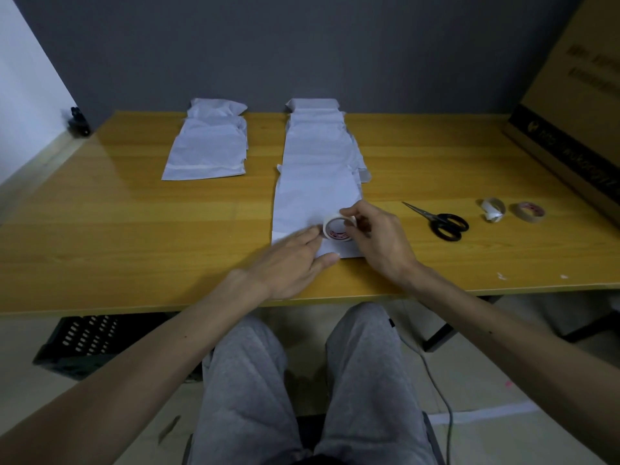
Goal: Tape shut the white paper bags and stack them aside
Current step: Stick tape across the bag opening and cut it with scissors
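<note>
Head view: right hand [379, 245] grips tape roll [336, 225], fingers [353, 217] curled; left hand [288, 263] presses white bag [315, 196], fingers straight

- Bag stack [208, 146] back-left on worktop [134, 229]; overlapping bag row [318, 135] to its right.
- Tape roll [336, 228] on nearest bag [312, 199] of the row.
- Scissors [443, 221] right of it, then spare roll [492, 209], second spare roll [527, 213].

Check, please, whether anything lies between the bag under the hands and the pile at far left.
Nothing visible does: only bare table separates that bag from the left pile; the scissors and spare rolls lie to its right.
</note>
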`<state>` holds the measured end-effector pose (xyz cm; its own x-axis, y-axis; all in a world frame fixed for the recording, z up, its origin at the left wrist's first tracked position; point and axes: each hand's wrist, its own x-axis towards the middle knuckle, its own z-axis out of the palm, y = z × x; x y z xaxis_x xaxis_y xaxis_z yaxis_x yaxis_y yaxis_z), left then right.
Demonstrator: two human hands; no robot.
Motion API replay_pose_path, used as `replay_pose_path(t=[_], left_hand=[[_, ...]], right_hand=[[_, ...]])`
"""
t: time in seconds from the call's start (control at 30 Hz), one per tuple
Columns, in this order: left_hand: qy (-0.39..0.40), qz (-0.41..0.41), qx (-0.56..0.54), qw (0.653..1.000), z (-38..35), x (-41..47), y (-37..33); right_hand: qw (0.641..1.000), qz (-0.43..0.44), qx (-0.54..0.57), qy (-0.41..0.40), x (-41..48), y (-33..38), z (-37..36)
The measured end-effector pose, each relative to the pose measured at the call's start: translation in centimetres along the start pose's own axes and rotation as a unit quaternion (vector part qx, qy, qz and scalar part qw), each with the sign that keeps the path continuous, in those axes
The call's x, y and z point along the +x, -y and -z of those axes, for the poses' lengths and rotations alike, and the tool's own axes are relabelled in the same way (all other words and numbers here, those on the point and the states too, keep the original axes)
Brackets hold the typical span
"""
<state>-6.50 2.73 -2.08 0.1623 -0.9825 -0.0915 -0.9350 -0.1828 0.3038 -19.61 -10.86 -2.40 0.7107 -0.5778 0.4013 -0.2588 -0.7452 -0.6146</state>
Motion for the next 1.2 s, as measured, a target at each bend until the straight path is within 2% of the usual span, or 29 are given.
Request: replay_pose_path(t=[0.13, 0.33, 0.67, 0.87, 1.2], left_hand=[[-0.012, 0.004, -0.028, 1.000, -0.4, -0.1, 0.3], [0.037, -0.014, 0.022, 0.999, -0.7, -0.2, 0.5], [0.067, -0.007, -0.017, 0.998, -0.2, 0.1, 0.7], [0.064, -0.001, 0.023, 0.998, -0.6, 0.1, 0.8], [0.064, 0.001, 0.018, 0.998, -0.6, 0.2, 1.1]], right_hand=[[1.000, -0.001, -0.002, 0.007, -0.1, -0.1, 0.2], [1.000, 0.009, 0.008, 0.012, -0.1, -0.2, 0.3], [0.989, 0.099, -0.083, 0.067, 1.1, -0.4, 1.2], [0.987, 0.095, -0.110, 0.074, 1.1, -0.8, 2.0], [0.976, 0.116, -0.166, 0.082, 0.7, -1.2, 4.2]])
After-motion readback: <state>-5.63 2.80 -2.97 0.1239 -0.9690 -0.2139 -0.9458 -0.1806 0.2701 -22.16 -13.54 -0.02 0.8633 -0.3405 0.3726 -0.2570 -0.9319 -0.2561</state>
